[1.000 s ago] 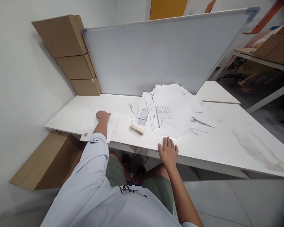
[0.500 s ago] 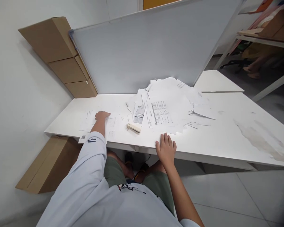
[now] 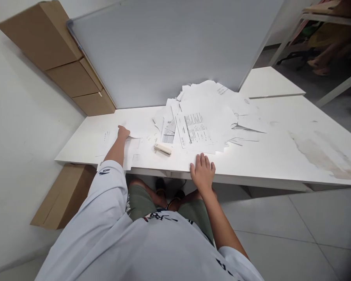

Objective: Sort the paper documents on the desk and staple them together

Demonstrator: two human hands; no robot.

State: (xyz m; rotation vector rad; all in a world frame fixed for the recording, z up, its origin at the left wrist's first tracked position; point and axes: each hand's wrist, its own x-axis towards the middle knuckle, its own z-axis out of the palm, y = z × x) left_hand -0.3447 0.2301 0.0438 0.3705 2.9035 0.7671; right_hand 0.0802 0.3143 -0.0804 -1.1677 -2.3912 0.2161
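My left hand [image 3: 123, 132] is at the left part of the white table, its fingers curled at the top of a white sheet of paper [image 3: 129, 154]. The sheet's right side looks slightly raised, with a dark shadow beside it; the fingertips are partly hidden. My right hand [image 3: 203, 171] rests flat at the table's front edge, fingers spread and holding nothing. Between the hands lies a cream stapler [image 3: 163, 150]. Just beyond it a printed form [image 3: 194, 127] lies on a spread heap of white papers [image 3: 212, 101].
A large whiteboard [image 3: 169, 54] stands along the back of the white table [image 3: 280, 156]. Stacked cardboard boxes [image 3: 64, 78] lean by the wall at left, and another carton [image 3: 62, 195] sits below the table's left end. At the far right, a person's legs [image 3: 327, 54] show under another desk.
My left hand has turned, its pointing finger now aimed up and left rather than right, and the paper beside it has lifted a little. My right hand stays on the edge. The view has tilted.
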